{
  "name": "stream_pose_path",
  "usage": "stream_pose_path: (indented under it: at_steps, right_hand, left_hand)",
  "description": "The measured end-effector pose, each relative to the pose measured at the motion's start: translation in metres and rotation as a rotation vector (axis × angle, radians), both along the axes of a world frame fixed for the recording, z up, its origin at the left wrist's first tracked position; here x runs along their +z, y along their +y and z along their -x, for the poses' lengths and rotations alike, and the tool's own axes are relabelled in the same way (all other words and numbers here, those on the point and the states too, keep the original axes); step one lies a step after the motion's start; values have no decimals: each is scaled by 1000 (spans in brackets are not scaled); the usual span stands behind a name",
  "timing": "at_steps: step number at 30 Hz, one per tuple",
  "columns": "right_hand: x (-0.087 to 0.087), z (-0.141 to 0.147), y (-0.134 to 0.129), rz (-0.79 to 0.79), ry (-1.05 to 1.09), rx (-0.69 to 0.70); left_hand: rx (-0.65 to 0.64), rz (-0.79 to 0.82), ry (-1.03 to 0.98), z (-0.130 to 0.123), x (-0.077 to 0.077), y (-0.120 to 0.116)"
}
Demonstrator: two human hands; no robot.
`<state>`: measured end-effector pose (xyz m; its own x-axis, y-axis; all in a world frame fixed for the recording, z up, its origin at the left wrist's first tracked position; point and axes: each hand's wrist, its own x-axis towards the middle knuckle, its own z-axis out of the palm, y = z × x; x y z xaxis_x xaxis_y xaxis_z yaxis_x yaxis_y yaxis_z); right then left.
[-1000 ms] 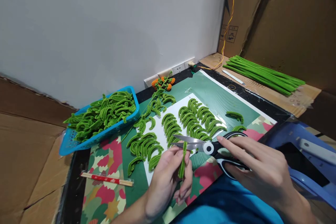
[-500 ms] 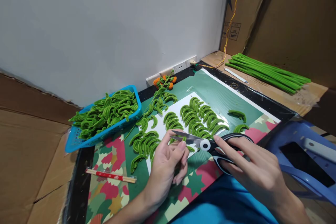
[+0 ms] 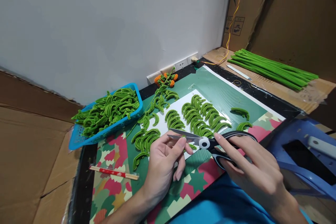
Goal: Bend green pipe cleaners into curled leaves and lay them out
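Observation:
My right hand (image 3: 258,171) grips a pair of black-handled scissors (image 3: 204,143), fingers through the loops, blades pointing left and slightly parted. Between the thumb and fingers of my left hand (image 3: 168,157) is a short green pipe cleaner piece (image 3: 184,138), mostly hidden, right at the blades. Beneath and beyond the hands, curved green pipe cleaner pieces (image 3: 196,119) lie in rows on a white sheet (image 3: 181,104). More curved pieces (image 3: 147,140) are heaped left of my left hand, and two lie apart at the right.
A blue basket (image 3: 105,134) piled with green pieces stands at the left. Wrapped chopsticks (image 3: 112,172) lie on the patterned mat. A stem with orange blooms (image 3: 166,78) rests at the back. Long green pipe cleaners (image 3: 275,70) and a white pen (image 3: 238,72) lie on cardboard; a blue stool (image 3: 309,171) holds a phone.
The scissor blades have closed somewhat on the green piece, and the right-hand fingers have drawn together. The handles sit nearer each other. The whole view has shifted slightly.

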<state>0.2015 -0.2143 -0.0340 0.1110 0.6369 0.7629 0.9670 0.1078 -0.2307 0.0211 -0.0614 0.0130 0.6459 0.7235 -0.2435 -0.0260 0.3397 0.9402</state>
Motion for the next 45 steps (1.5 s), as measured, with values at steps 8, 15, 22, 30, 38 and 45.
stream_pose_path:
  at_steps: [8,15,22,30,38,45]
  right_hand:
    - [-6,6,1,2,27,3]
    - [-9,11,1,48,53,-1]
    - [-4,19,9,89,23,-71]
    - [-8,22,11,80,17,-103]
    - [-14,23,9,91,35,-55]
    - [-15,24,9,101,41,-64]
  left_hand:
    - [-36,55,-11,0,-2,1]
    - [-38,64,0,-1,0,3]
    - [-47,50,6,-2,5,6]
    - [-99,61,34,-4,8,8]
    - [-97,73,51,-5,8,7]
    - [-98,81,78,-3,10,10]
